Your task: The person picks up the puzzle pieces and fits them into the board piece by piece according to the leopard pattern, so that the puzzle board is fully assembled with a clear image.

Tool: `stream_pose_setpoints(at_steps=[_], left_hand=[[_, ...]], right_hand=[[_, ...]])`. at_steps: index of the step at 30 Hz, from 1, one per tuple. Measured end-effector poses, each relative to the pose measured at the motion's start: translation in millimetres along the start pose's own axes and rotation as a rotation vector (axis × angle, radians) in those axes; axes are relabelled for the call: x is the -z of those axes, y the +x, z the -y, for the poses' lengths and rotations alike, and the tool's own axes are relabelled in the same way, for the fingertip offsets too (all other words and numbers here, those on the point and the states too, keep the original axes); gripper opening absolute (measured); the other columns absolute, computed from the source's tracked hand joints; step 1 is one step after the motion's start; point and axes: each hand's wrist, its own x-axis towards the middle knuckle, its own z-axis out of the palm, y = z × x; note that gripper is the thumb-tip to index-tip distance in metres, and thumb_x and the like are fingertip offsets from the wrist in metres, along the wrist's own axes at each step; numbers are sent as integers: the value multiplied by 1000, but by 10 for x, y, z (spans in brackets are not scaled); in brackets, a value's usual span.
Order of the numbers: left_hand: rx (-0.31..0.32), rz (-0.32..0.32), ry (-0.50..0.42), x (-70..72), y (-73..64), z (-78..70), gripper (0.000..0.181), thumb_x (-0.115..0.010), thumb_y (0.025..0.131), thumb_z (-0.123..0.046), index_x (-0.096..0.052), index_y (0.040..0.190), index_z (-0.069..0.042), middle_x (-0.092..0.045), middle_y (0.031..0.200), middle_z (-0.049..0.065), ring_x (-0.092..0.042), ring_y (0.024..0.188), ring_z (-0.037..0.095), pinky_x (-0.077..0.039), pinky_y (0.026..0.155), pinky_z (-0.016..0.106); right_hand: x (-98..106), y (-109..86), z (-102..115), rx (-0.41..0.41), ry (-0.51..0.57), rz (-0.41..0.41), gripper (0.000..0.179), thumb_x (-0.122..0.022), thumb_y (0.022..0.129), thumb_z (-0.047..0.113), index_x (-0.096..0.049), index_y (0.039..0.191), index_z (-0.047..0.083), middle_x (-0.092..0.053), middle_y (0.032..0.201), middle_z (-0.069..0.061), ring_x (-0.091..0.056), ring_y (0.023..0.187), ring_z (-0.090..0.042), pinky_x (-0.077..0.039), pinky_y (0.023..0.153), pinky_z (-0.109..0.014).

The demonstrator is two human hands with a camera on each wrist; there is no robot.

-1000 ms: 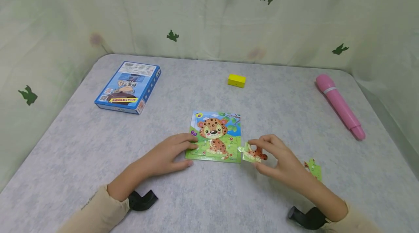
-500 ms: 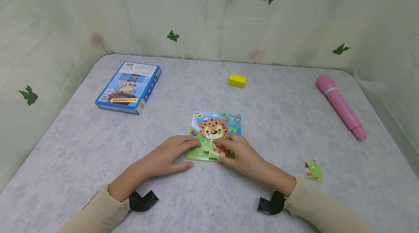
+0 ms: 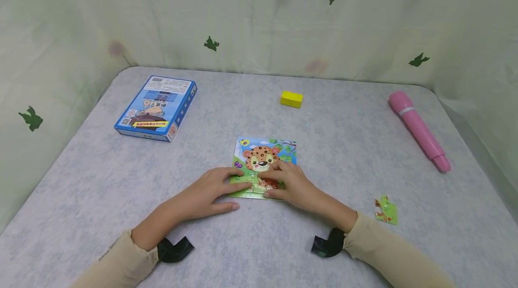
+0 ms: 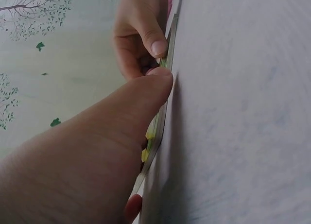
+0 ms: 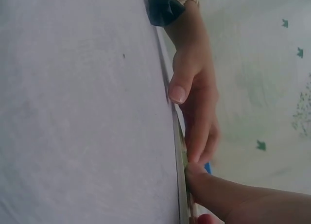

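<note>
A small leopard jigsaw puzzle board (image 3: 242,194) lies flat on the table in the head view. Over its lower middle, my right hand (image 3: 298,188) pinches a puzzle piece (image 3: 269,183) with the leopard's body between thumb and fingers; whether it is seated flat cannot be told. My left hand (image 3: 206,192) rests at the board's left side, fingers extended onto the green lower part and thumb on the table. Both wrist views show the board's thin edge (image 4: 164,102) side-on, with the hands close together. A loose green puzzle piece (image 3: 387,210) lies to the right.
A blue box (image 3: 155,107) lies at the back left. A yellow block (image 3: 291,99) sits behind the board. The pink microphone-shaped object (image 3: 419,130) lies at the right. A patterned curtain (image 3: 259,18) hangs behind the table (image 3: 218,108).
My right hand has carried the leopard-body piece leftward from beside the board onto its lower middle. The left fingers have shifted slightly further onto the board.
</note>
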Motion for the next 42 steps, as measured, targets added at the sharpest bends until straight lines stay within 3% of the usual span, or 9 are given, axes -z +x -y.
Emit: stream_pose_setpoints(at_steps=[7, 11, 14, 18, 23, 29, 32, 37, 42], left_hand=[[27, 6, -20, 16, -13, -27, 50, -55, 87, -41, -46, 133, -26, -36, 136, 5, -29, 125, 22, -25, 99, 46], [43, 16, -30, 13, -23, -31, 50, -55, 87, -42, -45, 134, -26, -34, 137, 4, -26, 127, 22, -24, 99, 46], [38, 9, -24, 3, -26, -23, 50, -55, 87, -42, -45, 134, -27, -34, 137, 4, -27, 127, 22, -24, 99, 46], [29, 0, -20, -11, -24, -13, 50, -56, 87, -41, -45, 134, -26, -35, 137, 5, -27, 126, 21, -25, 99, 45], [31, 5, -17, -15, -21, -16, 50, -55, 87, -41, -45, 134, -26, -35, 136, 4, -27, 126, 21, -24, 99, 45], [24, -7, -13, 0, -12, -22, 49, -57, 87, -39, -47, 133, -25, -38, 135, 5, -31, 124, 22, -26, 98, 44], [19, -14, -8, -1, -10, -20, 49, -57, 86, -38, -47, 133, -25, -38, 134, 5, -31, 123, 22, -26, 98, 44], [16, -17, -3, -7, -8, -11, 49, -57, 87, -38, -47, 133, -25, -38, 134, 5, -31, 123, 21, -26, 98, 44], [28, -8, -10, -6, -8, -10, 49, -57, 87, -39, -47, 133, -26, -38, 134, 4, -31, 123, 20, -26, 98, 43]], right_hand=[[50, 22, -6, -5, 22, 80, 46, -71, 76, 31, -62, 118, 17, -43, 101, 7, -37, 88, -12, -30, 74, -32], [125, -14, -6, -41, 97, 156, 54, -70, 78, 33, -53, 127, 18, -41, 115, 5, -36, 104, -15, -32, 86, -37], [185, -71, -9, -87, 180, 158, 58, -68, 80, 34, -47, 131, 18, -37, 127, 1, -33, 117, -17, -31, 95, -41], [299, -202, -7, -107, 242, 76, 60, -69, 80, 30, -44, 133, 16, -36, 131, -3, -34, 120, -18, -32, 96, -43], [516, -494, -24, -63, 217, -78, 63, -72, 77, 21, -42, 133, 14, -37, 130, 1, -38, 115, -18, -36, 92, -43], [799, -929, -43, -51, 84, -243, 75, -77, 70, 10, -40, 134, 14, -38, 129, 1, -39, 112, -16, -32, 91, -22], [895, -1138, -73, -89, 34, -281, 80, -78, 67, 4, -39, 135, 12, -38, 129, -1, -37, 113, -10, -28, 90, -13], [954, -1456, -174, -203, 17, -337, 82, -79, 63, 0, -40, 135, 12, -37, 129, -1, -35, 110, -5, -26, 85, -9], [942, -1695, -325, -318, 41, -322, 77, -77, 67, 2, -40, 134, 9, -37, 126, -3, -33, 108, -4, -25, 83, -8]])
